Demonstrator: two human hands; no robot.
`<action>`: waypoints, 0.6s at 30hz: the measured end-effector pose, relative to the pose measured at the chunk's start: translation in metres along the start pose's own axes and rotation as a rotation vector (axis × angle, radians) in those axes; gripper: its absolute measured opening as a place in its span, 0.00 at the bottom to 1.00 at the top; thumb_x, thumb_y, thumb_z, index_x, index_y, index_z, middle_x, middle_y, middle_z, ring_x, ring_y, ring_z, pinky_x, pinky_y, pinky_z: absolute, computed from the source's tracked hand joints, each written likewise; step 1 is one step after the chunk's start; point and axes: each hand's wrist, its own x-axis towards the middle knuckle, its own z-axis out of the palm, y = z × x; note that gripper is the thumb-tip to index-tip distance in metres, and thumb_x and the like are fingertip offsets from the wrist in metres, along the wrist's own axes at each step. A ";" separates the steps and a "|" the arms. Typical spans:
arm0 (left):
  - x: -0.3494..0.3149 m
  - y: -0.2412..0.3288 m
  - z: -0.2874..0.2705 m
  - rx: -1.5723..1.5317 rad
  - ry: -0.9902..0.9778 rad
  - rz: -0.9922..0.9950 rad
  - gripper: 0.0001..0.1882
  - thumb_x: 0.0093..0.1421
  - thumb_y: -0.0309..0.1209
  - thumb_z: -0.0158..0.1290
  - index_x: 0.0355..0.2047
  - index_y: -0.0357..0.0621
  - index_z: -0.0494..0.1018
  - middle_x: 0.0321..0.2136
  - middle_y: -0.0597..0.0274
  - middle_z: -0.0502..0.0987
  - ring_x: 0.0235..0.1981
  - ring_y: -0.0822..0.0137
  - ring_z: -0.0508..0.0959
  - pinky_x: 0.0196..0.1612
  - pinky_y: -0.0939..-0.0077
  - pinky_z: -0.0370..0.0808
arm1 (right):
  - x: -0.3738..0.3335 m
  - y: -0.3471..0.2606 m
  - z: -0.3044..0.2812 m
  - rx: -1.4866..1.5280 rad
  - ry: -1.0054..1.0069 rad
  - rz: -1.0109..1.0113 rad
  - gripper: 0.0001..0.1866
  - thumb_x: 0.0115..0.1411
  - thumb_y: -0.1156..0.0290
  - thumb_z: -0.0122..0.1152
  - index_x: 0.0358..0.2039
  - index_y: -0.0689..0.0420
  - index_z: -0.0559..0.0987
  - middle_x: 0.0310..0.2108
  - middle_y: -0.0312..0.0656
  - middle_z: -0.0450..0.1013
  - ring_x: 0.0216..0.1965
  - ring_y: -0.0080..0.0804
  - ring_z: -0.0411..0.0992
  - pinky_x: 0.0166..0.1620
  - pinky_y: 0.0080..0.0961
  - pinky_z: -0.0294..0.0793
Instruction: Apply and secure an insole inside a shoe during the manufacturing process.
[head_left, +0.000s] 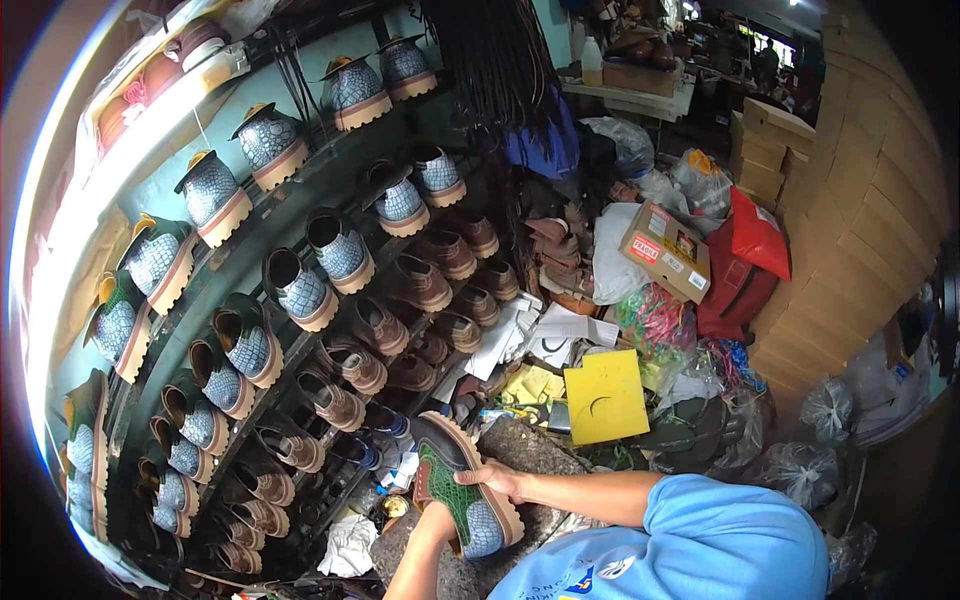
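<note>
Fingers (470,477) on shoe (446,490), racked shoes (339,401) beside

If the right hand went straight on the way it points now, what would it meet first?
The green, black and blue-grey shoe: the right hand is already on it. What would come next beyond the shoe is unclear, since depth is hard to judge.

The near shoe (457,497) has a black toe, a green side with scale pattern, a blue-white heel with crackle pattern, and a tan sole. On the left, the patterned shoes (340,256) show the same blue-white crackle; the others, the plain shoes (338,402), are brown. The near shirt (690,530) is light blue.
</note>
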 end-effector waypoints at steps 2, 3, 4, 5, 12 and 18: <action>0.015 0.015 -0.002 -0.022 0.018 -0.014 0.23 0.72 0.34 0.47 0.64 0.39 0.67 0.57 0.52 0.76 0.54 0.58 0.76 0.58 0.61 0.73 | -0.007 -0.013 0.012 -0.009 0.000 0.047 0.46 0.56 0.43 0.75 0.64 0.63 0.72 0.61 0.46 0.73 0.61 0.35 0.71 0.66 0.33 0.66; 0.033 0.038 0.004 -0.026 0.014 -0.011 0.23 0.72 0.34 0.47 0.64 0.39 0.67 0.57 0.52 0.76 0.54 0.58 0.76 0.58 0.61 0.73 | 0.000 -0.009 0.007 -0.034 0.010 0.049 0.46 0.55 0.43 0.74 0.64 0.63 0.73 0.61 0.46 0.73 0.61 0.35 0.70 0.66 0.33 0.65; 0.019 0.019 0.011 -0.030 -0.007 -0.008 0.23 0.72 0.34 0.48 0.64 0.39 0.67 0.57 0.52 0.76 0.54 0.58 0.76 0.58 0.61 0.73 | 0.001 -0.008 -0.001 -0.052 0.034 0.050 0.46 0.55 0.42 0.74 0.64 0.62 0.73 0.61 0.46 0.73 0.62 0.35 0.70 0.67 0.33 0.64; -0.001 -0.011 0.005 -0.035 -0.031 -0.002 0.23 0.72 0.34 0.48 0.64 0.39 0.67 0.57 0.51 0.76 0.54 0.58 0.76 0.58 0.61 0.73 | -0.001 -0.006 -0.009 -0.007 -0.007 0.072 0.46 0.55 0.41 0.73 0.64 0.62 0.73 0.62 0.45 0.73 0.63 0.35 0.69 0.67 0.33 0.63; 0.012 0.006 0.006 -0.116 -0.174 0.039 0.23 0.71 0.35 0.48 0.63 0.38 0.68 0.56 0.50 0.76 0.54 0.57 0.77 0.58 0.61 0.73 | 0.004 -0.004 0.006 0.028 -0.143 0.132 0.46 0.54 0.41 0.75 0.64 0.61 0.74 0.62 0.43 0.72 0.63 0.34 0.67 0.67 0.32 0.61; 0.008 -0.004 -0.002 -0.211 -0.143 -0.015 0.23 0.71 0.36 0.48 0.62 0.38 0.69 0.56 0.49 0.76 0.54 0.57 0.77 0.57 0.60 0.73 | 0.003 -0.011 0.011 -0.179 -0.014 0.072 0.48 0.51 0.42 0.77 0.65 0.59 0.73 0.61 0.43 0.73 0.62 0.35 0.68 0.66 0.31 0.62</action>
